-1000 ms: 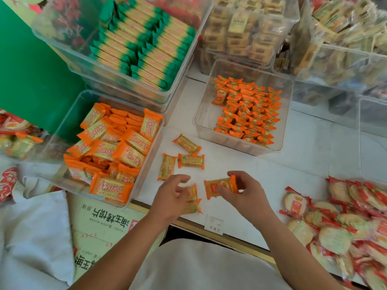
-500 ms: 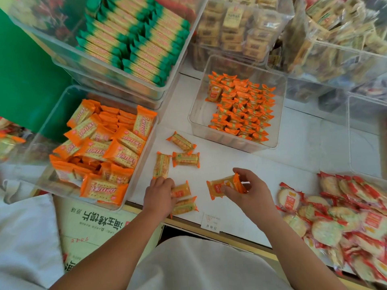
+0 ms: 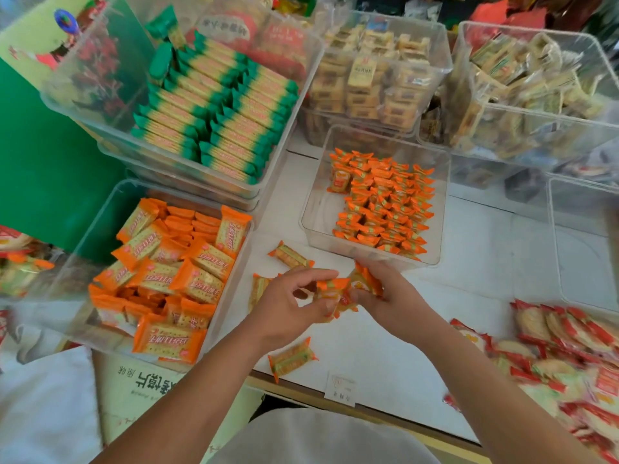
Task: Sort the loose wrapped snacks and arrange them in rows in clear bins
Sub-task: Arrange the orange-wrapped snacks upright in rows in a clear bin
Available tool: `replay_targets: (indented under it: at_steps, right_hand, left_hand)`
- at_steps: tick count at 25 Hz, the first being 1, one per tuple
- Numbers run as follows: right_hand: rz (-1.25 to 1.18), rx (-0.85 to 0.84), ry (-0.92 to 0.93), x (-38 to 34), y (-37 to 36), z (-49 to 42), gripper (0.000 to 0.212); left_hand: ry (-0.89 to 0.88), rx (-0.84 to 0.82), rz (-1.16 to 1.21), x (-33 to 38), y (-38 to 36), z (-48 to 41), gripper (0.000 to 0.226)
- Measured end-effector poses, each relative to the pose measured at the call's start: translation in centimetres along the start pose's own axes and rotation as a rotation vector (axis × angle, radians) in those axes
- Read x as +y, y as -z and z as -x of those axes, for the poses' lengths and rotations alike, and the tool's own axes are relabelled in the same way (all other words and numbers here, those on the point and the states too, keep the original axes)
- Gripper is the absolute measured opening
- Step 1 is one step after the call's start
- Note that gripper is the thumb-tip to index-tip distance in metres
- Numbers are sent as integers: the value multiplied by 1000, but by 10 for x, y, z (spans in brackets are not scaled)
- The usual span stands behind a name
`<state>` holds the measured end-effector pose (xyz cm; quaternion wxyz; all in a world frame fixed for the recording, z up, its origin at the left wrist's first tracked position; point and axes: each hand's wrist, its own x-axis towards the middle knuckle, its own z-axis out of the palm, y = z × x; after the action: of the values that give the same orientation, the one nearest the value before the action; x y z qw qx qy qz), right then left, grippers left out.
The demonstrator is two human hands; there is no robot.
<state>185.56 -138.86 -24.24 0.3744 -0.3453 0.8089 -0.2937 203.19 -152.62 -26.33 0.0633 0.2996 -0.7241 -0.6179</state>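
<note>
Your left hand (image 3: pixel 288 306) and right hand (image 3: pixel 393 296) meet low over the table (image 3: pixel 469 262), just in front of the near bin (image 3: pixel 315 212).

- Left thumb and forefinger pinch one small orange snack (image 3: pixel 331 289) by its end.
- Right fingers curl round a bundle (image 3: pixel 363 281) of the same snacks. You can't tell how many.
- Snack and bundle touch between your hands.

Three loose snacks lie on the table:
- One (image 3: pixel 290 256) lies between the near bin and the cracker bin (image 3: pixel 100 229).
- One (image 3: pixel 257 289) is half hidden behind your left hand.
- One (image 3: pixel 291 358) lies near the front edge, beside your left wrist.

In the near bin, tight rows (image 3: pixel 385 209) of orange snacks fill the middle and right. The left strip of its floor is bare.

The cracker bin holds larger orange packs, partly jumbled. Behind it, the green packs (image 3: pixel 214 108) stand in rows. Red-edged packs (image 3: pixel 569 346) are heaped at far right.
</note>
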Motion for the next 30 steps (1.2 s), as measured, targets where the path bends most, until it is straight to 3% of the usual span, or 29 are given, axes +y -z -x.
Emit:
replay_targets:
  at_steps: [2, 4, 7, 12, 14, 17, 18, 21, 23, 27, 30]
  right_hand:
    - [26, -50, 59, -5, 3, -5, 56]
    - [24, -59, 77, -3, 9, -12, 56]
    - [-13, -39, 82, 0, 23, -23, 58]
    - [-93, -56, 55, 0, 34, -44, 57]
    - [-187, -72, 3, -9, 32, -51, 60]
    - [-354, -77, -66, -27, 37, -62, 43]
    - [-363, -102, -67, -30, 40, -68, 36]
    - [-315, -212, -31, -30, 53, -91, 54]
    - [-349, -259, -20, -31, 68, -106, 42]
    - [-356, -367, 87, -44, 100, -139, 35]
    - [-314, -265, 67, -51, 108, -173, 41]
  left_hand:
    - [43, -8, 184, 7, -7, -7, 52]
    - [86, 87, 283, 10, -15, -15, 53]
    - [51, 96, 269, 17, -28, -24, 28]
    - [54, 16, 326, 38, -41, -43, 42]
    - [68, -7, 320, 43, -41, -52, 44]
    - [53, -35, 254, 44, -40, -67, 48]
    - [43, -41, 226, 42, -39, -72, 49]
    - [32, -60, 148, 33, -28, -94, 49]
    - [28, -63, 109, 32, -19, -107, 49]
    - [6, 18, 94, 41, -4, -140, 47]
    - [6, 118, 86, 43, 10, -169, 43]
